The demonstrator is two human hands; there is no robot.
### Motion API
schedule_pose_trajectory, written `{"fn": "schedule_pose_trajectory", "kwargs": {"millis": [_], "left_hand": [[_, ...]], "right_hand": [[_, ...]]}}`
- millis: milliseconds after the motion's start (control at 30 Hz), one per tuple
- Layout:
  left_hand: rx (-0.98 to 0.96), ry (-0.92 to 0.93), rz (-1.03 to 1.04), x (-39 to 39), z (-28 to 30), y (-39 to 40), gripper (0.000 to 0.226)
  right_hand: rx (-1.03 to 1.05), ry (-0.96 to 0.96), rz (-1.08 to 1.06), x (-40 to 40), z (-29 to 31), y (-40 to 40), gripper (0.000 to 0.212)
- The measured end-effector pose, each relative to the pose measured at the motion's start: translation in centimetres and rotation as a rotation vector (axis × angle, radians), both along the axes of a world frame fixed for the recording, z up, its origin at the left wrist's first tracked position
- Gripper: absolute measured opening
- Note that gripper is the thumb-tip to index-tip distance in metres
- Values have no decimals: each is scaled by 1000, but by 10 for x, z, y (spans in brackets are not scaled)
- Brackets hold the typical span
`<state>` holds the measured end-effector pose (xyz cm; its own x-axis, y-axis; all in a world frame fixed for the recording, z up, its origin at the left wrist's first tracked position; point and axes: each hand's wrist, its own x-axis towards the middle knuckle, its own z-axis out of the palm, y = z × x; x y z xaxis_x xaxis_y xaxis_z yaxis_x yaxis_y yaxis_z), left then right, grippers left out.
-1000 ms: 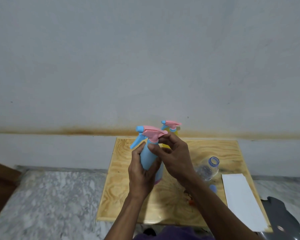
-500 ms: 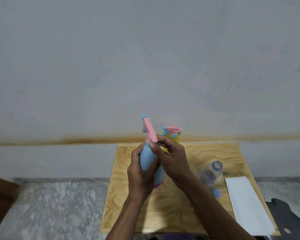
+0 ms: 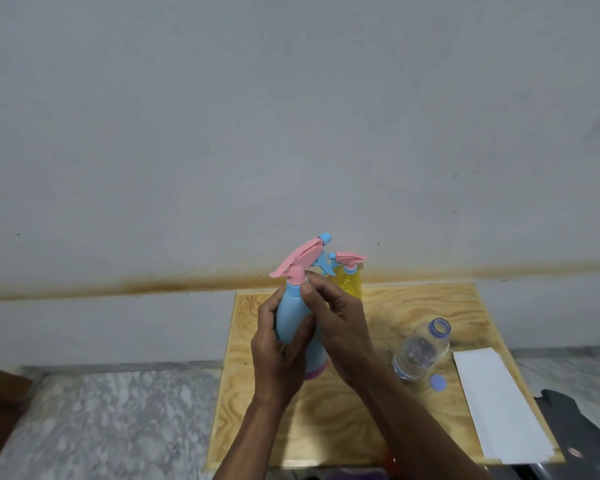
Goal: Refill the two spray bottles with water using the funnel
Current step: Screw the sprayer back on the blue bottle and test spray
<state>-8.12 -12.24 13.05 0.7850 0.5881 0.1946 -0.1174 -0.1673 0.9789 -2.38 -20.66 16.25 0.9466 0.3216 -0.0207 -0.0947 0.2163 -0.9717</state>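
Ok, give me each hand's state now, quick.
Left hand: grips the blue spray bottle.
Right hand: pinches the bottle's pink collar.

white paper (image 3: pixel 499 403) on wooden board (image 3: pixel 413 306) | stained wall (image 3: pixel 291 133) | marble floor (image 3: pixel 111 424)

Two spray bottles over a plywood board

The blue spray bottle (image 3: pixel 293 315) — pink band at its base, pink trigger head (image 3: pixel 300 259) still on, tilted — is held above the board. The yellow spray bottle (image 3: pixel 350 284) stands upright just behind it, pink-capped too.
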Motion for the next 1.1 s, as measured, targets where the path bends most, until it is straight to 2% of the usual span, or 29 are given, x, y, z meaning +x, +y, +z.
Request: {"fn": "schedule_pose_trajectory", "kwargs": {"millis": [100,300,500,633,733,833,933,1033,1100], "left_hand": [[6,-9,-8,-2,1,1,61],[31,-32,-38,-3,-2,2,68],[46,-55,-33,-5,4,-1,70],[40,-54,-28,-6,8,1,76],[41,-38,-14,-5,7,2,71],[37,3,-10,-4,3,1,49],[17,20,-26,-4,1,1,37],[17,32,-41,-6,-1,2,50],[39,19,-60,-9,0,1,57]], "right_hand": [[14,75,-27,-3,-1,3,33],[-23,30,-10,-6,2,-1,20],[-47,-38,27,-6,2,-4,20],[-73,-50,11,0,-3,0,30],[-63,-104,50,3,-1,-1,28],[-62,-71,37,3,0,-1,22],[-116,-43,49,2,1,0,37],[-155,-127,75,1,4,-1,28],[-148,-98,19,-1,5,-4,19]]}}
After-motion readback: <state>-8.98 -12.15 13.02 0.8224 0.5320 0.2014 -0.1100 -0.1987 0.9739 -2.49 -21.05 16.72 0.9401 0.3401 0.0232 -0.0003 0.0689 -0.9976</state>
